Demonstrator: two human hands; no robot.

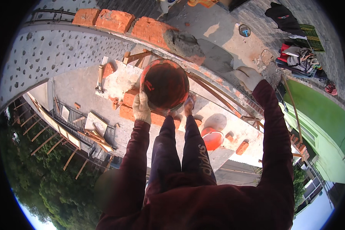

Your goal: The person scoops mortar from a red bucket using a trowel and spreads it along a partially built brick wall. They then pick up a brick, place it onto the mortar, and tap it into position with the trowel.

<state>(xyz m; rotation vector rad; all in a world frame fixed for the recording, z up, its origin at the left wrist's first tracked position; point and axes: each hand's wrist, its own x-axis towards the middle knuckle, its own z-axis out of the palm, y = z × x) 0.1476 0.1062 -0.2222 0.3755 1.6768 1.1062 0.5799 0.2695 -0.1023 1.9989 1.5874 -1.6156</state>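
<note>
My left hand (pixel 142 109), in a pale work glove, grips the rim of an orange-red bucket (pixel 145 78) at the centre. The bucket's inside is dark and smeared, and how much it holds is hard to tell. Out to the right, my gloved right hand (pixel 248 78) is closed around what looks like a trowel (pixel 217 56); its grey blade points toward the wall top and its handle is hidden in the fist. Beyond the blade, grey mortar (pixel 184 46) lies heaped on the wall beside a row of orange bricks (pixel 151 31).
My feet stand on a pale platform (pixel 117 82) with loose bricks (pixel 127 111) stacked beside the bucket. A second red bucket (pixel 212 138) sits behind my feet. Wooden braces (pixel 214 94) run along the wall. Clothes (pixel 301 57) lie in a pile at far right.
</note>
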